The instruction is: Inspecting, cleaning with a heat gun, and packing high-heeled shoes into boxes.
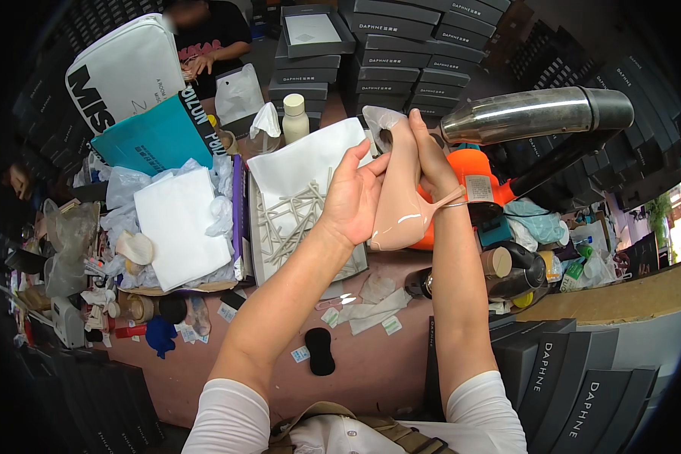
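Observation:
A nude, glossy high-heeled shoe is held up between my hands, its thin heel sticking out to the right across my right wrist. Whitish translucent wrapping shows at its far end. My right hand is closed along the shoe's right side, fingers pointing away from me. From the left, my left hand supports it with the palm turned up and thumb apart; some of its fingertips are hidden by the shoe. Just right of my right fingertips lies the mouth of a metal hot-air tube, above an orange machine body.
An open box of thin white sticks and white paper stands left of the shoe. Farther left is a box filled with tissue. A white bottle stands behind. Dark shoeboxes are stacked around; another person sits across.

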Motion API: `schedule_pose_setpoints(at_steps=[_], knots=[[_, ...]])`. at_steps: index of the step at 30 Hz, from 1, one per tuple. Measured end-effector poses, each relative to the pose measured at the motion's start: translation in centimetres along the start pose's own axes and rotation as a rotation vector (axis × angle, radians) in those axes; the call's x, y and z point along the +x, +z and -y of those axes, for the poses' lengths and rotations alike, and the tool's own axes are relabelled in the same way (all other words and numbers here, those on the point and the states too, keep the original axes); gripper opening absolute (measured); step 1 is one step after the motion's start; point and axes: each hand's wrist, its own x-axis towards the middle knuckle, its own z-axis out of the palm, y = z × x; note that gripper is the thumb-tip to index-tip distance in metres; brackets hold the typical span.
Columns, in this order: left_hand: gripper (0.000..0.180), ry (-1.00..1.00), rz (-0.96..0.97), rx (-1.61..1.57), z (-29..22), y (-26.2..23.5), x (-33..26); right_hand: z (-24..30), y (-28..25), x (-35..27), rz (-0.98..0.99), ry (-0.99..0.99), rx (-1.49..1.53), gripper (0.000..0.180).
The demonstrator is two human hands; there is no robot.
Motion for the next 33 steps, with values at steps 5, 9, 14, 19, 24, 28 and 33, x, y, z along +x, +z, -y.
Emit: schedule_pose_setpoints(at_steps=[5,9,14,19,24,28,33], knots=[[0.046,0.026,-0.122,0.476,1.6,-1.1,-4.7,-3.3,1.9,-4.4,0.023,-0.120,0.072,0.071],[0.050,-0.032,-0.275,0.498,4.2,-4.3,-13.9,-9.4,3.6,-11.4,0.252,-0.035,0.216,0.075],[0.052,-0.186,-0.450,0.348,7.4,-4.1,-27.3,-13.7,7.1,-24.7,0.474,0.131,0.162,0.092],[0.051,-0.230,-0.500,0.297,12.0,-3.2,-37.7,-16.6,11.7,-35.4,0.519,0.209,0.092,0.106],[0.042,-0.206,-0.469,0.379,15.3,-1.7,-43.5,-15.7,14.1,-41.6,0.518,0.174,-0.162,0.117],[0.034,-0.115,-0.487,0.440,17.3,-0.9,-46.0,-15.1,15.8,-45.2,0.426,0.052,-0.195,0.113],[0.032,-0.103,-0.499,0.430,17.5,0.9,-48.0,-14.9,17.1,-47.5,0.428,-0.007,-0.322,0.097]])
